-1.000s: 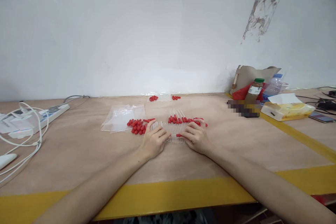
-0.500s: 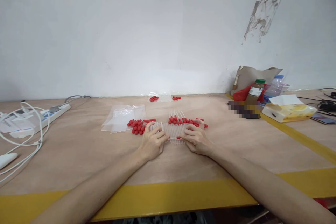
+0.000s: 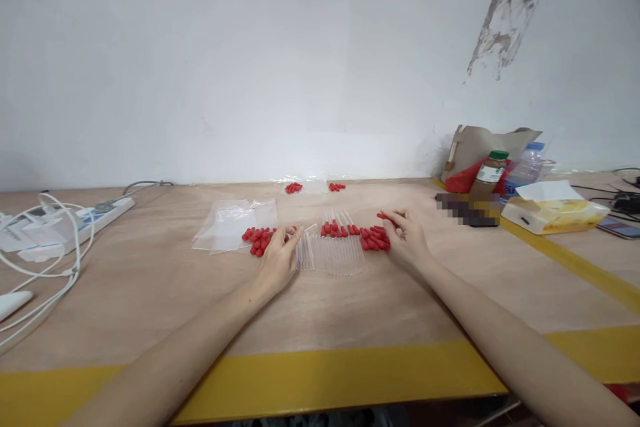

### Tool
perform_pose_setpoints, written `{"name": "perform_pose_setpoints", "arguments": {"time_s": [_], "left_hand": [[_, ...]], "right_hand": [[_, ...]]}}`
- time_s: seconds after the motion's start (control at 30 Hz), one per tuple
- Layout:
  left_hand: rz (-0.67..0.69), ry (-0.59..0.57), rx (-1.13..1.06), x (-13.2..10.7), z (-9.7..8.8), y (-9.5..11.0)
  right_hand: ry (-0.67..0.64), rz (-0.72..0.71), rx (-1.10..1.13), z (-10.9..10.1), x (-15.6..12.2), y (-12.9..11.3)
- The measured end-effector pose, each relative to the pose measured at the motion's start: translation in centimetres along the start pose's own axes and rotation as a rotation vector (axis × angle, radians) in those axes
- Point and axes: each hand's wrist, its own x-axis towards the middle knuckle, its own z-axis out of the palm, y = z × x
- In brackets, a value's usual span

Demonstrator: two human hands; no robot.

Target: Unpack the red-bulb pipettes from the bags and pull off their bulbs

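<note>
My left hand point(image 3: 280, 255) is closed, with a thin clear dropper tube point(image 3: 311, 229) sticking out between thumb and fingers. Under and beside it lies a row of clear tubes point(image 3: 337, 255), side by side on the table. My right hand point(image 3: 407, 240) pinches a red rubber bulb point(image 3: 382, 216) above a small pile of red bulbs point(image 3: 374, 238). Behind the row, several droppers with red bulbs on their tubes point(image 3: 341, 225) lie fanned out, bulbs toward me. Another heap of red bulbs point(image 3: 258, 239) sits left of my left hand, partly covered by it.
Flat clear plastic bags point(image 3: 233, 223) lie at the left. By the wall are bags with red-ended pieces point(image 3: 294, 188). A power strip point(image 3: 113, 213) and white cables point(image 3: 75, 260) occupy the far left. Bottles point(image 3: 490, 173), a tissue pack point(image 3: 555, 208) and a phone point(image 3: 620, 227) stand or lie right.
My hands were close together over the tubes, a tube with a red bulb between them. They have parted: the right moved right to the bulb pile, the left slightly left.
</note>
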Motion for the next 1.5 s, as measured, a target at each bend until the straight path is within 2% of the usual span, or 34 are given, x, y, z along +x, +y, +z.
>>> {"name": "perform_pose_setpoints", "arguments": {"time_s": [0.17,0.27,0.43,0.63,0.83,1.0,1.23,1.37,1.5], "left_hand": [[0.037,0.035,-0.014,0.6,0.8,-0.2],[0.056,0.048,-0.013,0.8,0.8,-0.4],[0.085,0.017,0.017,0.6,1.0,-0.7],[0.171,-0.123,-0.031,0.5,0.6,-0.5],[0.204,-0.131,-0.09,0.4,0.5,-0.6],[0.18,-0.163,-0.128,0.3,0.2,-0.1],[0.139,-0.19,-0.142,0.3,-0.3,0.5],[0.168,-0.257,-0.064,0.4,-1.0,0.6],[0.217,-0.401,-0.047,0.5,-1.6,0.2]], "right_hand": [[-0.008,0.245,0.064,-0.1,0.5,1.8],[-0.012,0.299,0.124,-0.3,0.5,2.1],[-0.045,0.298,0.077,-0.6,0.4,2.0],[-0.052,0.296,0.011,-0.7,0.2,2.7],[-0.138,0.242,-0.104,-0.2,0.2,2.1],[-0.145,0.116,-0.278,0.3,0.2,0.9],[-0.162,0.163,-0.306,0.2,0.1,0.8],[-0.154,0.178,-0.294,0.1,0.1,1.2],[-0.123,0.215,-0.293,0.1,0.1,1.6]]}}
